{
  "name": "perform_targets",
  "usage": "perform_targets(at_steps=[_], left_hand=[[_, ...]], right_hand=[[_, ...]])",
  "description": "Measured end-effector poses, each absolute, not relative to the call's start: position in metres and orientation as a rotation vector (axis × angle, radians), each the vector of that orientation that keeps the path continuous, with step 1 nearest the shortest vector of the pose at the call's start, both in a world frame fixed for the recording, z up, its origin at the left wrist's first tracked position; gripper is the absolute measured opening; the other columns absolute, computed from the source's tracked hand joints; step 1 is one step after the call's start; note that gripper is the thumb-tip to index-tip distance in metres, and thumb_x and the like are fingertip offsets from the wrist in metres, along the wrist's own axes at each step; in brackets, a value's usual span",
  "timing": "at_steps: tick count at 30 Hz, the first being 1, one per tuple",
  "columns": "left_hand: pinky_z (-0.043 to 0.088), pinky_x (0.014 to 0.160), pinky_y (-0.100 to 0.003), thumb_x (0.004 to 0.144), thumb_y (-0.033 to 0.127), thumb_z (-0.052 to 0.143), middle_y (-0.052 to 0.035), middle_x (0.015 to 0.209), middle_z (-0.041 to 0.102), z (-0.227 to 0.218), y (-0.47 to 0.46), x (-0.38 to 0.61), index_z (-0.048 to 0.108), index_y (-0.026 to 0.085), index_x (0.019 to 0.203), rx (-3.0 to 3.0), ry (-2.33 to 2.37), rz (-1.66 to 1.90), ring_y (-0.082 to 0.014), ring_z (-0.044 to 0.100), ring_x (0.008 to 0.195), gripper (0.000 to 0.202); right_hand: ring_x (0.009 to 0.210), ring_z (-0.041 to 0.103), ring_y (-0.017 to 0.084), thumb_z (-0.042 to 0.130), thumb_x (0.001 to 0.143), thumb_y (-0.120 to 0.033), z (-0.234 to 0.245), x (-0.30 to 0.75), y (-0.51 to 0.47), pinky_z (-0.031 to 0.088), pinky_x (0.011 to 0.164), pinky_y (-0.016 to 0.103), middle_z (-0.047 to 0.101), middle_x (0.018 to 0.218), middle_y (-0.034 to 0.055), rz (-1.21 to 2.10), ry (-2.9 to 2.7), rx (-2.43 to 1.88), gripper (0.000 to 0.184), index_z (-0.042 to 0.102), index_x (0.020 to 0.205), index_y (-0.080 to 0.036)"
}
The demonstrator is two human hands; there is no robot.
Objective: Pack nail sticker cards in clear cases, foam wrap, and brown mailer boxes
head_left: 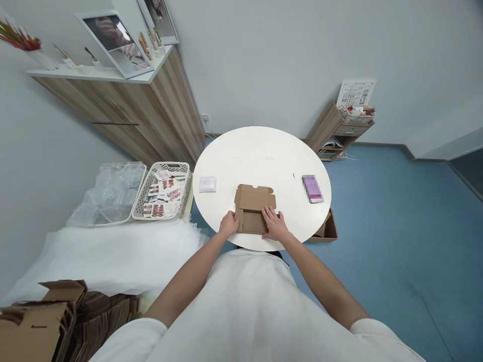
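Note:
A brown cardboard box (254, 221), partly folded, lies at the near edge of the round white table (260, 151). Its lid flap with small side tabs is raised at the far side, and the inside of the tray shows nothing in it. My left hand (229, 224) grips the box's left side wall, thumb and fingers closed on it. At the right side wall, my right hand (275, 224) has its fingers over the cardboard, holding that side; part of the wall is hidden beneath it.
On the table are a clear plastic packet stack (208, 184) at left and a purple pack (312, 189) at right. A white basket (184, 201) of printed cards stands left, near white sheets (124, 251) and flattened cartons (33, 327). An open carton (331, 231) sits below right.

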State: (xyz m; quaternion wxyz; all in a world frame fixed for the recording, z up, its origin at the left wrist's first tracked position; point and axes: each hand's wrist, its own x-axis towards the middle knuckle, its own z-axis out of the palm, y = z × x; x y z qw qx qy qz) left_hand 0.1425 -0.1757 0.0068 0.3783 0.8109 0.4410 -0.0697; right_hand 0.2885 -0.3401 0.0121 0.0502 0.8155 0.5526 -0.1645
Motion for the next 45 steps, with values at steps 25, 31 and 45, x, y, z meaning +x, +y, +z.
perform_targets(at_steps=[25, 31, 45], left_hand=[[0.041, 0.065, -0.032, 0.079, 0.026, 0.035, -0.0137, 0.093, 0.061, 0.000, -0.167, 0.149, 0.047, 0.016, 0.096, 2.328, 1.021, -0.461, -0.0265, 0.058, 0.087, 0.023], [0.041, 0.069, -0.032, 0.081, 0.042, 0.034, -0.0107, 0.095, 0.060, 0.009, -0.170, 0.140, 0.043, 0.017, 0.108, 2.301, 1.036, -0.363, -0.0250, 0.056, 0.091, 0.038], [0.038, 0.081, -0.033, 0.036, 0.055, 0.074, -0.0126, 0.121, 0.042, 0.034, -0.167, 0.147, 0.010, 0.028, 0.135, 2.382, 0.667, -0.498, -0.0324, 0.048, 0.106, 0.122]], right_hand=[[0.131, -0.008, 0.031, 0.065, 0.051, -0.053, 0.009, 0.284, -0.341, 0.012, 0.098, 0.055, 0.001, 0.144, 0.0126, -0.413, 1.719, 2.400, 0.116, -0.002, 0.137, -0.015], [0.131, -0.004, 0.030, 0.066, 0.052, -0.049, 0.009, 0.292, -0.337, 0.011, 0.099, 0.054, 0.003, 0.144, 0.0121, -0.406, 1.734, 2.389, 0.114, -0.003, 0.137, -0.016], [0.132, -0.004, 0.028, 0.067, 0.056, -0.043, 0.018, 0.304, -0.345, 0.010, 0.101, 0.049, 0.004, 0.145, 0.0105, -0.487, 1.878, 2.376, 0.110, -0.004, 0.137, -0.019]])
